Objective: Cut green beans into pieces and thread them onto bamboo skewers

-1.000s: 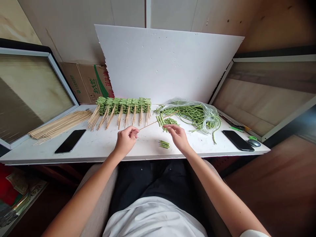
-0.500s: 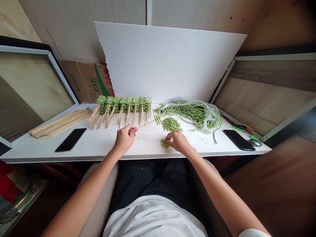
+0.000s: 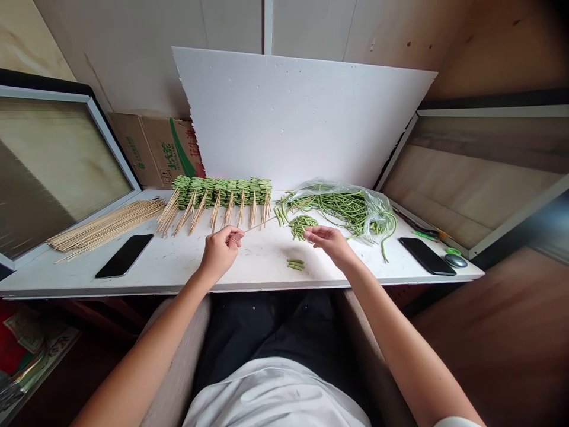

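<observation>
My left hand is closed around a thin bamboo skewer that points to the right. Several cut green bean pieces sit at the skewer's far end. My right hand is at the near right edge of a heap of cut bean pieces, thumb and fingers pinched together. Whatever lies between those fingertips is too small to make out. Nearer the table's front edge, a few loose bean pieces lie side by side.
Filled bean skewers stand stacked along the back left, beside bare bamboo skewers. Long beans spill from a plastic bag. Phones lie at left and right. A white foam board rises behind.
My right hand has moved up and right from the loose bean pieces to the heap, uncovering those pieces. My left hand keeps hold of the skewer, nearly in place.
</observation>
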Motion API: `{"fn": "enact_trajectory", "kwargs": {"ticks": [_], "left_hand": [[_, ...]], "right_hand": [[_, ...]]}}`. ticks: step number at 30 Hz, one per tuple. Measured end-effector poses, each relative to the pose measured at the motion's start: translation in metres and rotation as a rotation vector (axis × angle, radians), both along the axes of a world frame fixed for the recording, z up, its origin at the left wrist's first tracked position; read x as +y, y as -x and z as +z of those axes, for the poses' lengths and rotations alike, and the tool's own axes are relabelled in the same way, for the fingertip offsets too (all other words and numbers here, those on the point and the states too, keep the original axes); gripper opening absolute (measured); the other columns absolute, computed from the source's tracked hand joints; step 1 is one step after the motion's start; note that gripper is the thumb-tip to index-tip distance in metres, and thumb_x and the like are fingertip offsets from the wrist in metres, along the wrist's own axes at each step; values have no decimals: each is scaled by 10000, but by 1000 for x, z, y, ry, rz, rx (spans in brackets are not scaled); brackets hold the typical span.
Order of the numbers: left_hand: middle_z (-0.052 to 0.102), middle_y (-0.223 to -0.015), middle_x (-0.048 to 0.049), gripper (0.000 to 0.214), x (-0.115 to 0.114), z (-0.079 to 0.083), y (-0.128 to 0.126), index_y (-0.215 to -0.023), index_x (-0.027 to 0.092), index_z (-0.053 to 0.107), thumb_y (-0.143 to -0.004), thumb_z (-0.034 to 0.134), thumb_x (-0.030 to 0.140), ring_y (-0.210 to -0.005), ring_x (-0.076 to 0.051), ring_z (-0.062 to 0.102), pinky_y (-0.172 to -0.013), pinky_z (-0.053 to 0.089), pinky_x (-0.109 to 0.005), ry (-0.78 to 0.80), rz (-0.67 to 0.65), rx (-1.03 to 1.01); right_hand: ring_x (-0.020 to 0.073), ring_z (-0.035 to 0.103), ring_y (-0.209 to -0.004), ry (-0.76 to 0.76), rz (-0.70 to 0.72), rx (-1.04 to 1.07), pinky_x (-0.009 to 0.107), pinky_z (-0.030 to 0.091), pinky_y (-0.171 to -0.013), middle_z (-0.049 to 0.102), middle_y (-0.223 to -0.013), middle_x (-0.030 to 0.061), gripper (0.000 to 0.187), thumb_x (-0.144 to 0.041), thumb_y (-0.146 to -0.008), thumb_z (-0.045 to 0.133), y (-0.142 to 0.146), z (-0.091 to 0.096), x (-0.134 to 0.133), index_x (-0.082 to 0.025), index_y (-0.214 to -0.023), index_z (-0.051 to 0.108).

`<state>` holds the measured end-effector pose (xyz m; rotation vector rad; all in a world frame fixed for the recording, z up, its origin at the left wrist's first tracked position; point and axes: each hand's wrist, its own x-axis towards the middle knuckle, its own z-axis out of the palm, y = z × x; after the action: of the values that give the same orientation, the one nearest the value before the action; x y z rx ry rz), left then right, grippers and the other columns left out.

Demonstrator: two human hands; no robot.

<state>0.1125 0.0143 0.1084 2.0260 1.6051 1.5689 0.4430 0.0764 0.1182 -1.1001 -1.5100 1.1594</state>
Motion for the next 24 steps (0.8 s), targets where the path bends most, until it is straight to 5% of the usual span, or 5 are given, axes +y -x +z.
{"fn": "enact_trajectory", "kwargs": {"ticks": [4,10,16,24], "left_hand": [[708,-678,-12,203,-6,8,-1,-926,180,728,-992,591,314,-620,-153,682,-638,508,-254,-44,-15,33],[720,-701,-11,204,-12,19,3,-949,178,737,-1012,587,302,-641,-147,688,-657,510,-249,-110,-18,106],[700,-683,-1,217,-15,25,7,-905,182,729,-1017,582,297,-611,-135,645,-633,476,-248,-145,-1,173],[696,-671,-13,227,-15,25,6,-877,185,728,-1000,567,288,-616,-154,648,-637,488,-266,-130,4,188]], "right_hand": [[171,670,-923,162,155,366,271,540,-775,767,-998,14,387,-525,-722,937,-5,13,-4,-269,-973,791],[167,684,-983,177,201,632,272,545,-777,767,-1050,-18,303,-448,-778,930,-2,25,-11,-315,-997,769],[158,675,-875,144,102,687,282,512,-697,760,-954,-33,260,-493,-814,893,-3,29,-13,-339,-964,747],[248,620,-1327,154,99,668,355,534,-948,786,-1202,-35,281,-504,-776,920,0,29,-16,-351,-945,756]]}}
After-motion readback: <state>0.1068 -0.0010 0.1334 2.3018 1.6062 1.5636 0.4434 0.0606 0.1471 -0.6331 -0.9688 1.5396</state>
